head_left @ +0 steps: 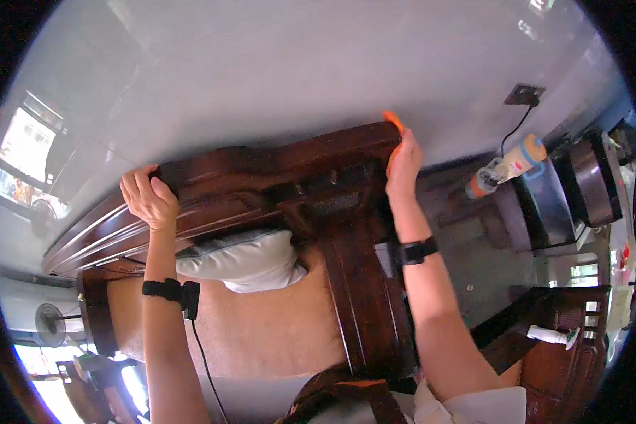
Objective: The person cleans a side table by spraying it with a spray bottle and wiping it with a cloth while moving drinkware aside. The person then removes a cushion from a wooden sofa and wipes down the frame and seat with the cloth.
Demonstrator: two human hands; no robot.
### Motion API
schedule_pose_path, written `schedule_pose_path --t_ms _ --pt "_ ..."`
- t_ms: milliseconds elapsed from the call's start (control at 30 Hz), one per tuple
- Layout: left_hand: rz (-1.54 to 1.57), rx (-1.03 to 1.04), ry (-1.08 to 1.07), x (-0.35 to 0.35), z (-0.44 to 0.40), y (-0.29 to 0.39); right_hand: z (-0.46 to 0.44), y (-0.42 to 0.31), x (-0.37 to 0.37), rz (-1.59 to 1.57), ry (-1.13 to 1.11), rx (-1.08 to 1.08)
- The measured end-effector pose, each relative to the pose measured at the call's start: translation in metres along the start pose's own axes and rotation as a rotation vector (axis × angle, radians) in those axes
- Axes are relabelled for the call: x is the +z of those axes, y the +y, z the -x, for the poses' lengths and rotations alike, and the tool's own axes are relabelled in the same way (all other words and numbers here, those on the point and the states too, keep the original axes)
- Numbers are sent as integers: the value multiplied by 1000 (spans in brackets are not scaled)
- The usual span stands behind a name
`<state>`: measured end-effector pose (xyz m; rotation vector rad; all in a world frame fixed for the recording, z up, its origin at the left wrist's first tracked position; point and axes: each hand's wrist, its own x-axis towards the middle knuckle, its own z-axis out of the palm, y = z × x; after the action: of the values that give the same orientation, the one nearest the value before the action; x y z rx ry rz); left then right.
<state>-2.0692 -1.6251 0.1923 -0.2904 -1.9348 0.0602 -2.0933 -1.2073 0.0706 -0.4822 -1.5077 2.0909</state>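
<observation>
A dark carved wooden sofa [311, 152] stands with its tall backrest against the pale wall. My left hand [148, 198] is on the top edge of the backrest at the left, its fingers curled over the wood. At the backrest's right end, my right hand [405, 166] presses an orange cloth [393, 121] against the corner. Only strips of the cloth show past the fingers; the rest is hidden by the hand. A light grey cushion [244, 261] leans on the tan seat [261, 325] below.
A black cable [205, 360] hangs from the band on my left wrist. To the right, a wall socket [524, 94] has a plugged-in cord, near a cream and blue bottle [523, 157]. A white bottle [552, 336] lies on dark furniture. A fan [51, 324] stands far left.
</observation>
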Motion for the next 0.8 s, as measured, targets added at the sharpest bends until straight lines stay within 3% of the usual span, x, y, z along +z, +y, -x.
schedule_pose_path --t_ms 67,133,200,267,333,367,433,467,500,567,600,667,733,800 --pt "-17 5 29 3 1 -4 13 52 10 11 298 -240" --pt "-36 14 18 5 2 -5 20 114 -8 -7 301 -124" --pt "-9 -11 33 6 5 -6 28 127 -14 -135 240 44" --pt "-10 -11 33 8 3 -7 28 123 -8 -498 239 140" --pt "-8 -13 2 5 9 -6 30 97 8 25 340 -149" --pt "-14 -16 16 6 9 -7 47 57 37 104 539 -259" --pt "-35 -1 27 9 9 -12 55 6 64 237 478 -567" --pt "-44 2 19 8 9 -13 53 2 74 362 520 -837" --pt "-33 11 29 8 8 -13 55 6 74 357 516 -832" --pt "-19 31 56 9 6 -10 59 25 62 706 378 -1188" --pt "-26 27 49 8 6 -8 62 54 53 705 368 -1185" --pt "-12 23 41 6 5 -7 64 119 30 938 211 -1375" --pt "-20 12 34 5 7 -8 71 129 8 1000 -82 -1213" --pt "-1 23 31 6 6 -9 82 100 12 1098 -106 -1116"
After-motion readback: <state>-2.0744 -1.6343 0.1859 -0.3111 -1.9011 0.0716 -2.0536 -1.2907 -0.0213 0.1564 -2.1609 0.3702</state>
